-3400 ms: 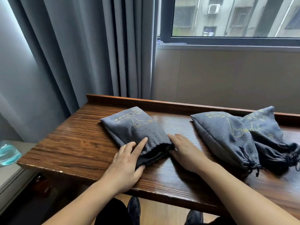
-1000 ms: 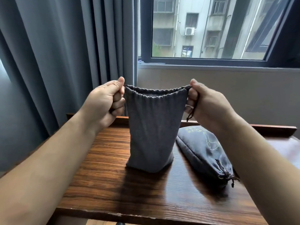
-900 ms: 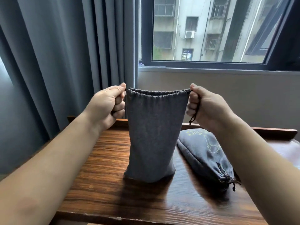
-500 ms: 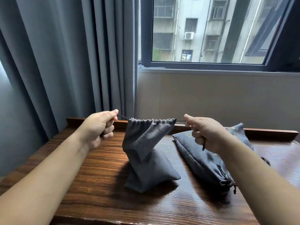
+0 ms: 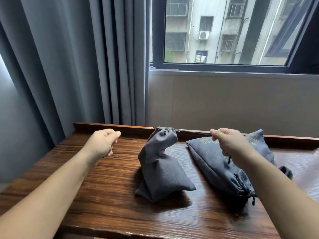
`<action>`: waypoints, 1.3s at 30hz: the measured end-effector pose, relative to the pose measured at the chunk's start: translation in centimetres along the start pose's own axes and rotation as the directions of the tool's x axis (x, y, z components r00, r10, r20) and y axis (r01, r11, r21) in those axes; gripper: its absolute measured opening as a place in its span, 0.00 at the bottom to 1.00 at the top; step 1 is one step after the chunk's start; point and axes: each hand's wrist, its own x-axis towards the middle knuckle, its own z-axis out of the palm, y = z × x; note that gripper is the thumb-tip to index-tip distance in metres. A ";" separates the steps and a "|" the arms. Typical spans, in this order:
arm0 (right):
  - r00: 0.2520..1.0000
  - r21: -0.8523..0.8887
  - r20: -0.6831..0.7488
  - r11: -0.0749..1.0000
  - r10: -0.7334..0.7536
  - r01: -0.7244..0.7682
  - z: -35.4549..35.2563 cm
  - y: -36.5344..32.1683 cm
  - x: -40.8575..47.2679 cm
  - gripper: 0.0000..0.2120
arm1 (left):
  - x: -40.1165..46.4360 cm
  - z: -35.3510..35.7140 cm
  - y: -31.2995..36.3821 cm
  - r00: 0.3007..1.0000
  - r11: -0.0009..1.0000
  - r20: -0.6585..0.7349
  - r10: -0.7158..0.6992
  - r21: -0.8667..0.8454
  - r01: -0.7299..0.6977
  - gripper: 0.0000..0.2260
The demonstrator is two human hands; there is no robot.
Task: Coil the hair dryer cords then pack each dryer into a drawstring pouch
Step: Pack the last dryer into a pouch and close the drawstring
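Note:
A grey drawstring pouch (image 5: 160,171) stands bulging on the wooden table (image 5: 103,190), its mouth cinched tight at the top. Whatever fills it is hidden. My left hand (image 5: 103,143) is out to the pouch's left, thumb and forefinger pinched together on the thin left drawstring, which barely shows. My right hand (image 5: 229,144) is out to the right and pinches the other drawstring (image 5: 191,131), stretched taut from the pouch mouth. A cord end dangles under this hand.
Two more filled, tied grey pouches lie at the right: one (image 5: 217,166) beside the middle pouch, another (image 5: 259,142) behind it, partly hidden by my right arm. A raised lip (image 5: 96,125) runs along the table's back. Grey curtains (image 5: 86,66) hang behind left.
I lifted the pouch from lying flat and held it up by its open mouth. It has since dropped onto the table, and my hands have pulled apart, drawing the mouth shut.

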 end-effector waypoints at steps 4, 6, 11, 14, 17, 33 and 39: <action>0.976 -0.388 0.199 0.908 -0.084 0.158 2.1 0.1 -1.9 0.19 | -0.9 1.8 -1.1 0.989 0.818 0.127 0.073 0.560 -0.132 0.16; 0.945 -0.566 0.320 0.786 -0.069 0.249 3.2 -0.1 -2.8 0.19 | -0.6 3.0 -1.7 0.979 0.597 0.203 0.004 0.785 -0.165 0.12; 0.857 -0.494 0.515 0.822 0.016 0.282 4.3 0.0 -3.6 0.16 | 0.7 6.3 -1.3 0.931 0.845 0.249 0.267 0.404 -0.350 0.24; 0.823 -0.558 0.562 0.774 0.086 0.300 4.3 -0.8 -3.8 0.13 | 1.3 8.3 0.8 0.891 0.930 0.321 0.321 0.073 -0.361 0.24; 0.852 -0.513 0.518 0.824 0.074 0.240 4.4 -1.2 -3.5 0.06 | 2.2 9.4 2.1 0.883 0.928 0.352 0.312 0.088 -0.362 0.18; 0.810 -0.235 0.575 0.971 0.113 0.032 7.8 -2.5 -2.9 0.16 | 0.8 9.2 2.1 0.766 0.664 0.161 0.622 0.411 -0.625 0.10; 0.741 -0.496 0.670 0.773 0.050 0.396 10.6 -1.5 -4.9 0.27 | -1.0 10.4 2.8 0.733 0.690 0.299 0.611 0.254 -0.678 0.06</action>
